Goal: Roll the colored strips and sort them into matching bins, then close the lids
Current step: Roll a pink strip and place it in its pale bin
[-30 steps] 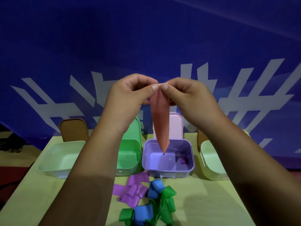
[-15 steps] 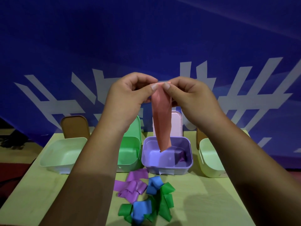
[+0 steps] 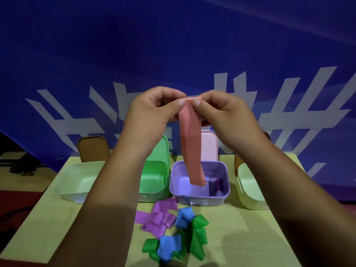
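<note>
Salmon-pink flat paper strip (image 3: 190, 143) hangs raised over yellow-green bench (image 3: 240, 237), lower end seen against lilac plastic bin (image 3: 200, 198). Left hand (image 3: 152, 116) and right hand (image 3: 225, 116) each pinch top edge, thumb against forefinger, hands close together. Rolling judged barely begun. Advice: keep edge square, wind tight even coil downward, let tail hang free. Matching bin unclear.

Staged indoor demonstration or recording area. A large blue banner (image 3: 173, 45) with bold white lettering (image 3: 289, 114) fills the whole backdrop directly behind a small yellow-green worktop (image 3: 250, 237). Open plastic bins (image 3: 77, 182) stand in a row along the worktop's far edge. Dark red floor (image 3: 11, 199) shows at left.
</note>
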Demonstrator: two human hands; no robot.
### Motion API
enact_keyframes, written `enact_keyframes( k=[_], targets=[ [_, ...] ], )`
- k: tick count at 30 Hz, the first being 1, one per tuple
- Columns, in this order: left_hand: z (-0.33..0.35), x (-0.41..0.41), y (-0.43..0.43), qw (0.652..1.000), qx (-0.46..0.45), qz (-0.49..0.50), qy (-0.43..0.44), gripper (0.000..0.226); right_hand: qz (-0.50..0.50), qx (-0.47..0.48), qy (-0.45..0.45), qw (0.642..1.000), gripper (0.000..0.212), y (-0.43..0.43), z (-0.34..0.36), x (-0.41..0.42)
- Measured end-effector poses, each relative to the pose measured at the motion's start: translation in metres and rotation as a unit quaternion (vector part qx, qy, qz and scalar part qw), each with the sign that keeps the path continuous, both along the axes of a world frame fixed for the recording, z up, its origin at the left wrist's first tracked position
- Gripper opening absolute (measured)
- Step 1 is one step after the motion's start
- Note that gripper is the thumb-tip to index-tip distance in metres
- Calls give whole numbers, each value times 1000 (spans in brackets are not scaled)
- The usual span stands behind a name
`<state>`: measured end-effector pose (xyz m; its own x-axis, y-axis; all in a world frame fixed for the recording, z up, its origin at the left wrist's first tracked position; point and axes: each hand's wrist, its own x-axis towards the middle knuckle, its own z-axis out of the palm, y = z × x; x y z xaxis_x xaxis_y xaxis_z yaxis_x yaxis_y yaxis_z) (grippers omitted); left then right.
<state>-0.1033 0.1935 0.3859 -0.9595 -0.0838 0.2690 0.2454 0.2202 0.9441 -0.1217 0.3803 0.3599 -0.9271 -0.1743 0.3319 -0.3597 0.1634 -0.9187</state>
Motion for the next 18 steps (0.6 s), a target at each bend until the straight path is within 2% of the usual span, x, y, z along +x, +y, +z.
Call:
enact_keyframes(
  k=[4,9,18],
  targets=[
    [0,2,0,1000,-8,4,6,12,-4,-10,5,1000,18,0,-1,0],
    [-4,2,3,1000,23,-4,-6,19,-16,-24,0,1000,16,0,-3,1],
    [-11,-3,5,1000,8,-10,-3,9,-41,-12,8,999,15,2,-7,3]
  ],
)
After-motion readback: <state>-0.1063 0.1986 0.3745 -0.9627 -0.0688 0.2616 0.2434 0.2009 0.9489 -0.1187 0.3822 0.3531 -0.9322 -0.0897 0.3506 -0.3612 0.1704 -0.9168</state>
